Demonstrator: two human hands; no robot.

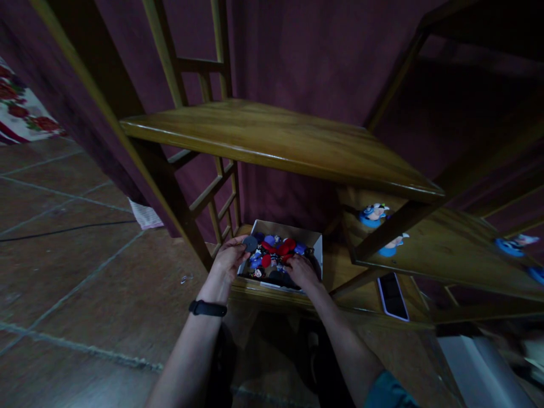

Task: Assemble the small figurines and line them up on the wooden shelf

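Note:
A white cardboard box [318,242] sits on the low wooden shelf, holding several small red, blue and black figurines [272,249]. At the box's left side my left hand [229,256] pinches a dark grey round disc [250,243] by its edge. My right hand [302,271] reaches into the right part of the box with its fingers bent down among the figurines. Its fingertips are hidden, so what they touch or hold cannot be made out. A black band circles my left wrist.
Above the box runs a wooden shelf board [263,133]. Small figurines on blue bases [374,215] stand on the shelf at right. A phone [393,296] lies on the lower board. A cable [63,231] crosses the tiled floor at left, and a maroon curtain [297,62] hangs behind.

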